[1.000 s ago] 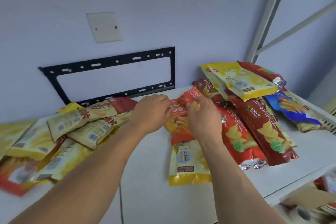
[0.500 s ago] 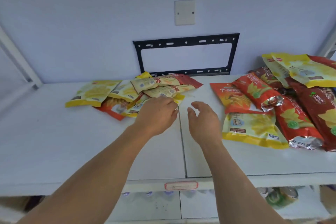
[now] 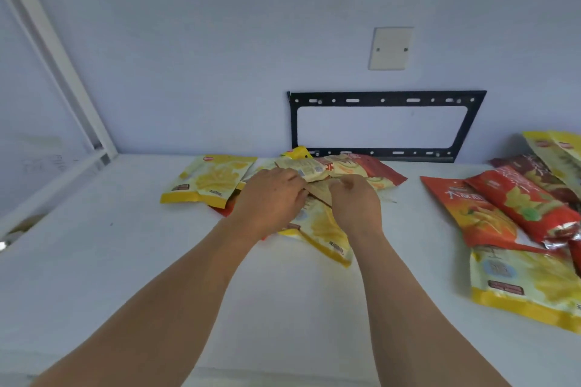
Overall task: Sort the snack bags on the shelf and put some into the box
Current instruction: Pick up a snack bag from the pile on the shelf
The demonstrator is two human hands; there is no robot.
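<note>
Both hands moved onto the pile, gripping a bag (lengthwise diagonal).

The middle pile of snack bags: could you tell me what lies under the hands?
Under the left hand and right hand lies a yellow bag, with a red bag's edge showing beneath. Anything deeper is covered.

Print on the snack bags is mostly too blurred to read. An orange bag at right bears a large white character that looks like "大", and a pale bag in the middle pile shows red "片".
</note>
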